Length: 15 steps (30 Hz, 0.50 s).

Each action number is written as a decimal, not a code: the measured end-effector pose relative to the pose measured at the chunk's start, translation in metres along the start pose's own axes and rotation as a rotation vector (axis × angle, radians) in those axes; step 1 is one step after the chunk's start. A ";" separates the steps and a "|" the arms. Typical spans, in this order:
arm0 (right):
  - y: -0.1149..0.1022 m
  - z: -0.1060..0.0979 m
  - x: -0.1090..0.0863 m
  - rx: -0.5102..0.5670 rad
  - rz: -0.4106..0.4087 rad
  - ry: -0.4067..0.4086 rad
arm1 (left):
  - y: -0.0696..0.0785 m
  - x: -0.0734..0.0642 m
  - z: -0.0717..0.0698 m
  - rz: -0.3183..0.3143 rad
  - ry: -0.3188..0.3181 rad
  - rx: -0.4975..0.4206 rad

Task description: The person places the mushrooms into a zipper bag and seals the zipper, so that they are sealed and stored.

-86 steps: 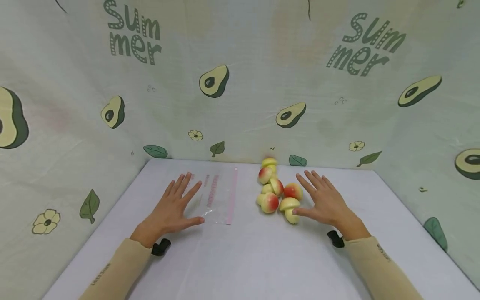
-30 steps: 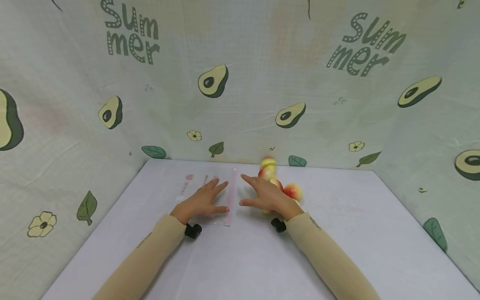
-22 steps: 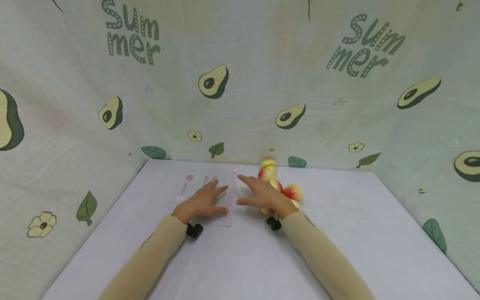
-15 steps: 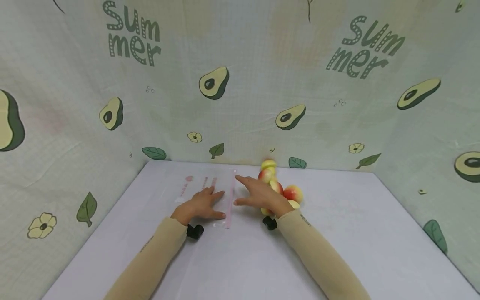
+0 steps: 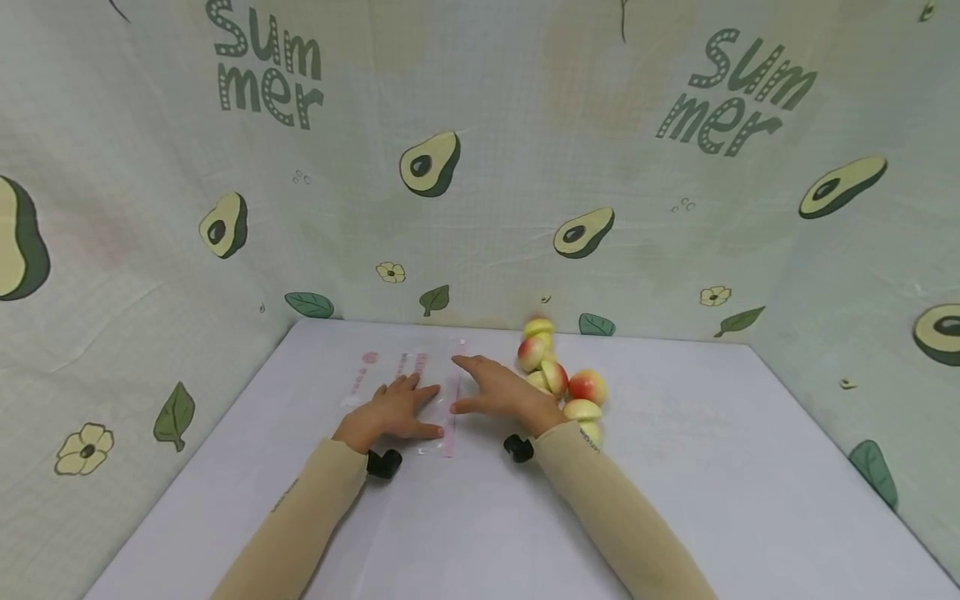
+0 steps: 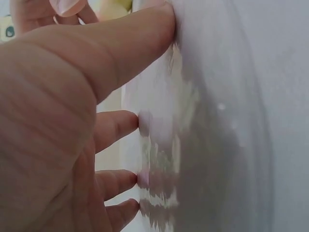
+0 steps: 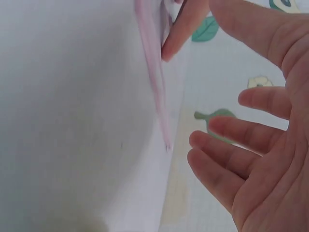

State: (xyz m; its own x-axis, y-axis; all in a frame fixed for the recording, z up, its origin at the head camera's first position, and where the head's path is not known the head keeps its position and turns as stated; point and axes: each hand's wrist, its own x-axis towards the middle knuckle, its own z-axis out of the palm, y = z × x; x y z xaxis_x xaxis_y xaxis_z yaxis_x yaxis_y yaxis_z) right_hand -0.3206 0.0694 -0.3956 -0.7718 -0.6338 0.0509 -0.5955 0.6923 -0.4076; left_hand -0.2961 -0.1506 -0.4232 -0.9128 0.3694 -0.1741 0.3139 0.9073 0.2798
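A clear zip bag with pink print lies flat on the table, its pink zip strip on the right side. My left hand rests on the bag with fingers spread. In the left wrist view, its thumb and fingertips touch the shiny plastic film. My right hand reaches in from the right, fingers extended and apart, tips close to the pink strip. Nothing is held in it. In the right wrist view, the pink strip runs beside these fingers, with a left-hand finger at its top.
Several mushroom-shaped pieces, pale yellow with red blush, stand grouped right of the bag; one yellow mushroom piece is partly behind the right forearm. A red-topped piece sits beside it. A printed cloth hangs behind the white table.
Both hands have moved from wide apart toward each other at the bag. The left hand has lowered onto it, and the bag has shifted slightly left. The right hand followed leftward past the mushroom pieces.
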 end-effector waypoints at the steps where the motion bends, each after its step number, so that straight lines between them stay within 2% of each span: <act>1: -0.002 0.001 0.001 0.008 -0.005 0.001 | 0.000 -0.001 0.000 -0.005 0.001 -0.002; 7: -0.006 0.007 0.005 0.027 0.031 -0.004 | 0.000 -0.004 0.000 -0.026 -0.005 -0.036; 15: 0.003 0.015 0.007 -0.040 0.066 -0.008 | -0.003 -0.004 0.000 -0.008 0.011 -0.016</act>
State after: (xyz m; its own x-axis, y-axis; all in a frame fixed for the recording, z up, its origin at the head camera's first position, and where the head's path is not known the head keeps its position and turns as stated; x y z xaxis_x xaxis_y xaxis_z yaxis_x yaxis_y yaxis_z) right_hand -0.3246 0.0615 -0.4097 -0.8080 -0.5889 0.0175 -0.5517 0.7459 -0.3731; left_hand -0.2935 -0.1549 -0.4231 -0.9179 0.3603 -0.1661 0.3027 0.9067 0.2937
